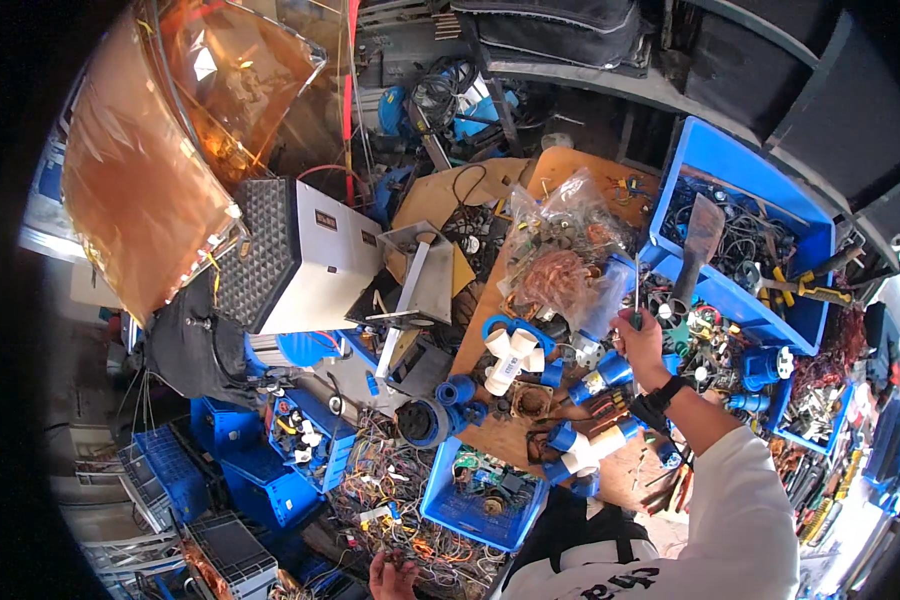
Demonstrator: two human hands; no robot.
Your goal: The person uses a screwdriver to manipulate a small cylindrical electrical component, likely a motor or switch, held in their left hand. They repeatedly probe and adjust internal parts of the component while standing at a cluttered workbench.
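Observation:
My right hand (pixel 640 330) is closed on an upright screwdriver (pixel 636 305) with a thin metal shaft, over the wooden board (pixel 485 440). Beside it are clear plastic bags (pixel 560 270) of small parts, blue cylindrical fittings (pixel 600 375) and a dark flat-bladed tool (pixel 698 240). A white cross-shaped fitting (pixel 510 360) with blue rings lies to its left, and another white-and-blue fitting (pixel 595 450) lies below. Low at the bottom edge, my left hand (pixel 393 575) has curled fingers around something small and dark that I cannot make out, beside tangled wires (pixel 380 480).
A blue bin (pixel 820 240) of cables stands at right, a blue tray (pixel 435 510) of circuit boards below the board. A white case (pixel 325 270), orange translucent sheets (pixel 135 200) and blue crates (pixel 270 480) fill the left. Dark frames (pixel 840 120) border the upper right.

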